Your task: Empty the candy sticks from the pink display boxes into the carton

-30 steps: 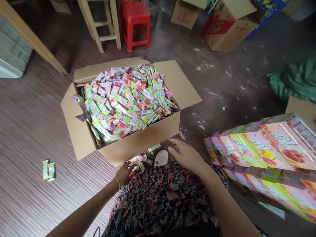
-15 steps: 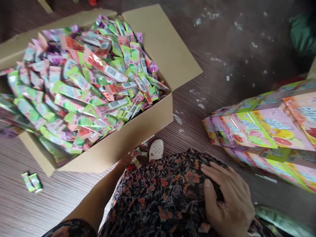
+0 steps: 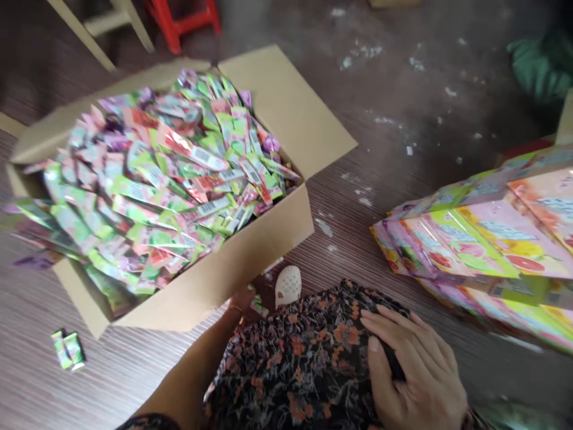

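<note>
My left hand (image 3: 243, 297) reaches down to the floor beside the cardboard box (image 3: 210, 292); it is in shadow and its fingers do not show clearly. Close to it lie a few small stick packets (image 3: 258, 303), and whether it grips any of them is unclear. The box is heaped with stick packets (image 3: 147, 191) in green, pink, red and purple. Flat on the floral garment (image 3: 304, 364) over my lap rests my right hand (image 3: 414, 364), fingers stretched out, holding nothing.
Colourful printed cartons (image 3: 474, 239) are stacked at the right. Two green packets (image 3: 68, 351) lie on the floor at the lower left. A white clog (image 3: 287, 285) shows near the box. Behind are a red stool (image 3: 192, 24) and wooden legs (image 3: 85, 36).
The view has tilted up slightly, bringing more of the stool and the box's far side into sight. My left hand stays low by the box; my right hand remains on the garment.
</note>
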Available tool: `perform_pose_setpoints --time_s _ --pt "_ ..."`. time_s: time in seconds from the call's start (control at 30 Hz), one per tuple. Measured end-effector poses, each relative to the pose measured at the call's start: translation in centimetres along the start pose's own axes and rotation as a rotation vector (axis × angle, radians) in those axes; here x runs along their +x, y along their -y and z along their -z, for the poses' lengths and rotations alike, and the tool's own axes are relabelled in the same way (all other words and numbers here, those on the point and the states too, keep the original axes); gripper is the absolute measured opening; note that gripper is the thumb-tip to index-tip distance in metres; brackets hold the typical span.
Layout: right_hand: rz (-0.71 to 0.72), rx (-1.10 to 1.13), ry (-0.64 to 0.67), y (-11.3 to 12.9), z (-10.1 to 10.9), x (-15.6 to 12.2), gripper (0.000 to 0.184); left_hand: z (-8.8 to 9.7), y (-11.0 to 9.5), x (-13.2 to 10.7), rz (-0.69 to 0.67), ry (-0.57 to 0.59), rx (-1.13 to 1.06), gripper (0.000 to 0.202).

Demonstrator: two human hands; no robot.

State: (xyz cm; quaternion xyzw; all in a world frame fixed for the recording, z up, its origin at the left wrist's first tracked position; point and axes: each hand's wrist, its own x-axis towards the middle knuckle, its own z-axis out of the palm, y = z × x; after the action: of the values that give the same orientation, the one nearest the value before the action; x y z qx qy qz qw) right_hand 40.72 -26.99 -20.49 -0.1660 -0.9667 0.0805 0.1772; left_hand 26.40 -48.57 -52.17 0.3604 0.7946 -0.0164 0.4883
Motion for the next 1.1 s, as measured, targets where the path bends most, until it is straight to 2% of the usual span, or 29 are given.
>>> perform_pose_setpoints --time_s 0.17,0.27,0.37,0.47,0.53,0.6,0.7,0.77,0.87,0.97,1.1 --pt "0.176 -0.082 -0.097 -1.4 -1.3 -0.9 0.018 3.1 -2.6 -4.9 0.006 -0.158 -0.116 0.044" --pt "0.2 -0.094 -0.153 -1.5 -2.1 -1.0 0.019 5.2 -4.7 -7.9 -0.048 -0.297 -0.181 0.032" --pt "0.217 -0.103 -0.177 -1.4 -2.5 -1.0 0.02 8.9 -6.8 -10.4 -0.102 -0.442 -0.233 0.023" --pt "0.264 -0.103 -0.21 -1.2 -2.9 -0.9 0.018 15.6 -8.5 -12.6 -0.08 -0.625 -0.27 0.019" --pt "0.269 -0.094 -0.222 -1.1 -3.1 -0.8 0.018 21.6 -9.3 -13.9 -0.051 -0.772 -0.298 0.013" --pt "0.249 -0.087 -0.218 -0.9 -3.3 -0.7 0.017 28.1 -9.7 -14.8 0.022 -0.908 -0.281 0.018" --pt "0.221 -0.071 -0.216 -0.5 -3.4 -0.7 0.016 36.7 -9.6 -14.5 0.13 -0.956 -0.261 0.025" --pt "0.196 -0.055 -0.223 -0.4 -3.4 -0.7 0.015 40.5 -9.2 -13.6 0.204 -0.937 -0.22 0.029" --pt "0.162 -0.029 -0.223 -0.4 -3.3 -0.6 0.015 43.2 -8.4 -12.2 0.259 -0.878 -0.106 0.03" --pt "0.151 0.002 -0.218 -0.3 -3.2 -0.5 0.016 43.8 -7.7 -11.8 0.205 -0.874 0.049 0.034" --pt "0.069 0.069 -0.242 0.4 -2.8 -0.1 0.018 44.4 -7.2 -12.7 0.109 -0.845 0.219 0.043"
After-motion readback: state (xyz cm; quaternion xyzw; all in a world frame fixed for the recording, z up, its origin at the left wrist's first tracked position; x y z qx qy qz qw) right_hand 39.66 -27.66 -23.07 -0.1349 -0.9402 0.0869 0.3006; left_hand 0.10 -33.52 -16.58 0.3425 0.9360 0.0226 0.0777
